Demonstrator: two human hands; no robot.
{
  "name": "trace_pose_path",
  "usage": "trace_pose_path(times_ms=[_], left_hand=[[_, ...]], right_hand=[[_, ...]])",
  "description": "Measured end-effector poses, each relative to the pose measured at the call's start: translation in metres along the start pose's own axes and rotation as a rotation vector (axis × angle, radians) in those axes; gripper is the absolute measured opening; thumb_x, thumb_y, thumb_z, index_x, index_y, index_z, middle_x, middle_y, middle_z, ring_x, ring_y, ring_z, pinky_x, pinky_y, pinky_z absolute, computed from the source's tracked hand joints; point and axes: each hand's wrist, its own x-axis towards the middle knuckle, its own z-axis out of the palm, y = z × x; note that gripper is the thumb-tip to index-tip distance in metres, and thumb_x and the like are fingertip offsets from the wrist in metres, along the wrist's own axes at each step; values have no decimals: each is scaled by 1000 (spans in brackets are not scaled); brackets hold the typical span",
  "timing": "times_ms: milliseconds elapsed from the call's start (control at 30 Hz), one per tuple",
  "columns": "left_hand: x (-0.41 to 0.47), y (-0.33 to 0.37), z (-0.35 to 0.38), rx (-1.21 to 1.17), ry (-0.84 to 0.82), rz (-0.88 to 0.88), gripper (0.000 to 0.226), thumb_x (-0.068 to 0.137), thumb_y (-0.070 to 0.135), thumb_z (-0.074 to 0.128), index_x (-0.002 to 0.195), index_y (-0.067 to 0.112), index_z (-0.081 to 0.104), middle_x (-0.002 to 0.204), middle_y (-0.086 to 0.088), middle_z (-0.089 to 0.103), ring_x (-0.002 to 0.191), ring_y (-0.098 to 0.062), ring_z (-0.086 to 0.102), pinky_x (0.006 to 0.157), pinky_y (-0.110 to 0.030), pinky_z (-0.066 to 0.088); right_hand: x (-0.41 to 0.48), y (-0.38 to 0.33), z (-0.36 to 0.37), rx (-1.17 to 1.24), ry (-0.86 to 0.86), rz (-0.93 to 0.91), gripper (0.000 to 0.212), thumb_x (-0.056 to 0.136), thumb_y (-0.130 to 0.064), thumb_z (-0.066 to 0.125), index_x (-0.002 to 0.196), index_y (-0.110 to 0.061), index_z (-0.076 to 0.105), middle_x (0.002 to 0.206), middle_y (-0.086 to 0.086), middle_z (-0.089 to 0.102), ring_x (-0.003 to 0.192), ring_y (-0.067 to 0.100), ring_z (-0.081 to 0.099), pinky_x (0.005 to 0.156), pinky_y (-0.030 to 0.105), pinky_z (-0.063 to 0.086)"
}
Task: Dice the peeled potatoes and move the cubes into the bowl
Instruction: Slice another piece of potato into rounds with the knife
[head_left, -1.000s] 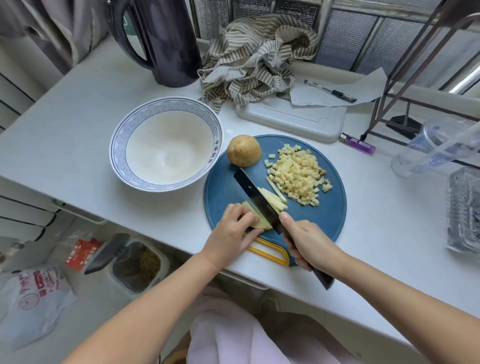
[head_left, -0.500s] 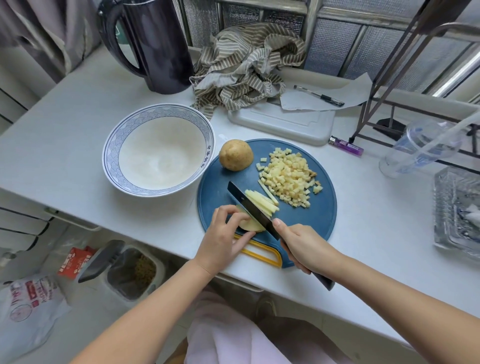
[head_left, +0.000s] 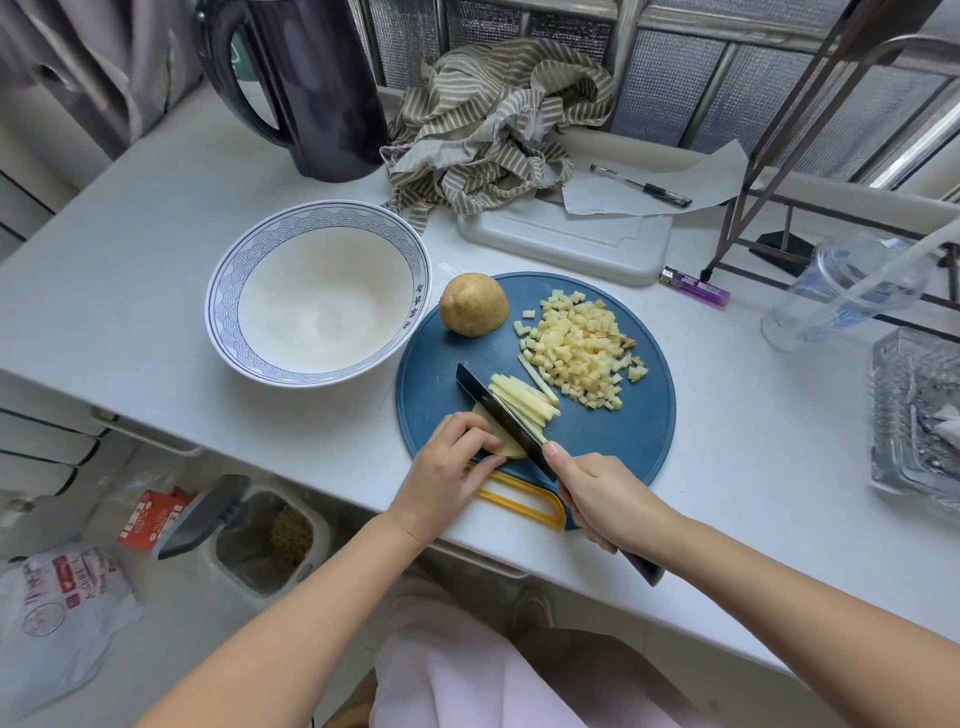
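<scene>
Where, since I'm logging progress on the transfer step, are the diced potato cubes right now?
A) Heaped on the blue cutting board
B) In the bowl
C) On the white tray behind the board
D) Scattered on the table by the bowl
A: the potato cubes lie in a heap on the blue cutting board, and the bowl holds none.

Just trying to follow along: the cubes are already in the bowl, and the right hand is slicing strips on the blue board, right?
Not quite. The head view shows the cubes piled on the board; the bowl holds none. The right hand does slice strips there with the knife, while the left hand holds the slab.
</scene>
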Motion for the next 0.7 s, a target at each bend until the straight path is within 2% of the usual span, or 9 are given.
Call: trace_pose_path(times_ms=[200,400,533,700], left_hand=[[-1,-1,0,-23,-17,16,18,90,20,59,94,4,68,108,-2,52,102,-14,53,94,-21,44],[0,0,-1,39,15,-12,22,88,26,61,94,8,71,94,-3,58,92,-14,51,86,-13,38],[0,2,-2,45,19,-14,22,88,27,61,93,8,70,94,-3,61,90,-12,50,84,-12,39],[0,3,0,50,21,-1,17,88,23,62,90,8,69,98,-3,62,92,-12,51,87,-10,37]], right_hand=[[-2,-1,0,10,5,1,62,102,-56,22,71,-8,45,59,8,50,44,17,44,46,20,38],[-5,-3,-2,8,22,9,63,103,-55,23,69,-7,46,59,9,50,45,19,46,48,21,40],[-8,-6,-8,41,12,2,60,103,-55,24,67,-10,43,56,8,45,41,18,40,42,19,36],[-8,-10,-10,22,-1,4,62,102,-55,24,71,-7,46,60,14,46,44,21,39,38,14,33]])
